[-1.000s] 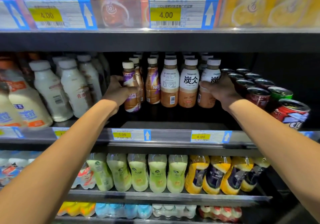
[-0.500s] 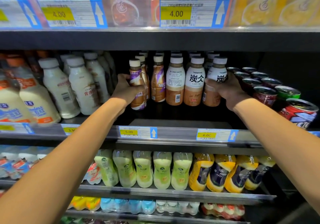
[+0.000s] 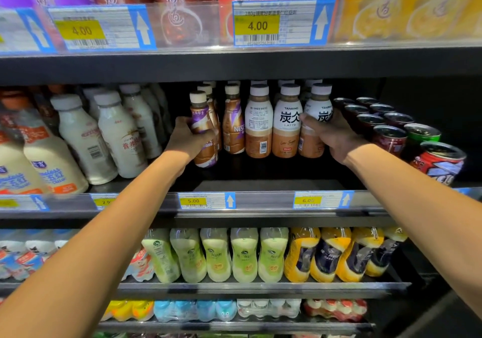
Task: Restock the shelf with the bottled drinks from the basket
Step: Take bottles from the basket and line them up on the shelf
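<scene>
My left hand [image 3: 186, 140] wraps the purple coffee bottle [image 3: 199, 117], my right hand [image 3: 336, 137] a latte bottle [image 3: 320, 104], mid-frame; I'd seat both upright, labels forward.

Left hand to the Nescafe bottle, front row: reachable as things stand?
Probably not yet. The left hand grips the purple-brown bottle, which stands between it and the Nescafe bottle. Nothing stands in front of that bottle on the shelf, so a freed hand likely could.
</scene>
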`<state>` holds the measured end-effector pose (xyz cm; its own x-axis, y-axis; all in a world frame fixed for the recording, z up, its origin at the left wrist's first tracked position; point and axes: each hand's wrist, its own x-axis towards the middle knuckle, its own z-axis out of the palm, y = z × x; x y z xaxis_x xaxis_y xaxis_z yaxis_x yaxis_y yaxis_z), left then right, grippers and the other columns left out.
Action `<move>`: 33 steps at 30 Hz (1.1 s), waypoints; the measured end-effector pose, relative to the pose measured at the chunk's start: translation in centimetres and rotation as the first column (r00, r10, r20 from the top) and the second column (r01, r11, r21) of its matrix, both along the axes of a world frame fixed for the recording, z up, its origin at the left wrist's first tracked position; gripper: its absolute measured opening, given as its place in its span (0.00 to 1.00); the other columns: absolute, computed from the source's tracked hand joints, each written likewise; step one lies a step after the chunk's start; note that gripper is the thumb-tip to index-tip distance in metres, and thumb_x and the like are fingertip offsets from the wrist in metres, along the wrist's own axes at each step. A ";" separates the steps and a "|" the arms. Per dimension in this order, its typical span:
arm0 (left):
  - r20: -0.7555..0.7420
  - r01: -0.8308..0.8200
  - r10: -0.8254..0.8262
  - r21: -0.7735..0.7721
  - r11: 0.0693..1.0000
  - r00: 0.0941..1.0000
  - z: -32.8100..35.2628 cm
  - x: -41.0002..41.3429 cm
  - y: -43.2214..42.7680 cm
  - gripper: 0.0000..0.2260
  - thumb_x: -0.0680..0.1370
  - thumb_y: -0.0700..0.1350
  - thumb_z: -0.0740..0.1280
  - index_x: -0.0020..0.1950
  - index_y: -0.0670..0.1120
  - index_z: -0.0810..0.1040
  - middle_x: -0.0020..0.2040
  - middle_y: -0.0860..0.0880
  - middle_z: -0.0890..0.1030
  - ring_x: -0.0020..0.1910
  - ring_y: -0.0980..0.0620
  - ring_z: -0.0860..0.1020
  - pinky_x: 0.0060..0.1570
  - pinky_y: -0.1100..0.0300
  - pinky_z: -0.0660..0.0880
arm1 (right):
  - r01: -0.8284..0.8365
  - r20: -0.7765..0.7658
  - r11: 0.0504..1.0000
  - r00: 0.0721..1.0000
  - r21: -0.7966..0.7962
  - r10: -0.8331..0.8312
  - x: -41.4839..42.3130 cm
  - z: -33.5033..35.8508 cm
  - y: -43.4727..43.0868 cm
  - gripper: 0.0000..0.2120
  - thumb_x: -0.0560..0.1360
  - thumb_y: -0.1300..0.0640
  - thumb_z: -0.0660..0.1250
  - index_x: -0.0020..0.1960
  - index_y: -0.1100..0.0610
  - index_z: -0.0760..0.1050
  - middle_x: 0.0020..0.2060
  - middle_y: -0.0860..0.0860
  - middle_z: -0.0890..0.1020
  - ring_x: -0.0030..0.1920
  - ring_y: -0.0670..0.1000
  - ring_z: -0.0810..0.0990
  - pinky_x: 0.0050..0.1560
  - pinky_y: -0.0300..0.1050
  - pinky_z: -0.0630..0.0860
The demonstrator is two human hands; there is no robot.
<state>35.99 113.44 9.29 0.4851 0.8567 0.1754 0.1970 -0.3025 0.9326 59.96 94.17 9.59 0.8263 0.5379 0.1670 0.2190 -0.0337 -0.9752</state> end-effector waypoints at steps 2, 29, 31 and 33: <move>-0.062 0.016 -0.018 -0.022 1.000 0.998 0.5 -0.5 -0.2 0.33 0.71 0.58 0.75 0.69 0.46 0.68 0.59 0.50 0.78 0.56 0.49 0.78 0.53 0.56 0.73 | 0.030 0.002 0.999 1.000 -0.030 -0.030 -0.6 0.2 -0.4 0.36 0.64 0.40 0.79 0.67 0.53 0.73 0.58 0.50 0.83 0.55 0.50 0.82 0.59 0.52 0.77; -0.669 0.739 -0.473 0.672 -0.055 0.573 -5.1 7.2 -39.2 0.11 0.77 0.51 0.62 0.39 0.48 0.78 0.34 0.49 0.78 0.34 0.44 0.80 0.26 0.56 0.69 | 0.696 0.696 -0.034 0.715 -0.718 -0.068 -18.8 -7.4 -36.6 0.17 0.74 0.48 0.55 0.35 0.53 0.77 0.32 0.54 0.80 0.34 0.59 0.80 0.36 0.49 0.72; -0.760 0.789 -0.431 0.594 -0.159 0.486 -7.6 9.6 -44.1 0.09 0.77 0.52 0.66 0.41 0.50 0.75 0.37 0.50 0.78 0.37 0.47 0.80 0.28 0.57 0.65 | 0.613 0.622 -0.108 0.767 -0.783 -0.158 -18.4 -8.8 -40.7 0.18 0.77 0.45 0.55 0.44 0.52 0.79 0.42 0.53 0.84 0.45 0.59 0.82 0.45 0.49 0.74; -0.792 0.794 -0.437 0.559 -0.240 0.427 -9.7 12.2 -49.2 0.07 0.77 0.51 0.68 0.43 0.49 0.74 0.40 0.50 0.78 0.40 0.47 0.80 0.31 0.57 0.63 | 0.556 0.566 -0.116 0.788 -0.823 -0.244 -17.1 -10.6 -44.8 0.16 0.80 0.44 0.55 0.54 0.51 0.78 0.52 0.53 0.83 0.55 0.58 0.80 0.55 0.50 0.72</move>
<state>48.15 64.19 -0.38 0.8106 -0.5691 0.1379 -0.5607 -0.8223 -0.0973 42.85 49.41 -1.01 0.9941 -0.1032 0.0322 -0.1061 -0.9884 0.1089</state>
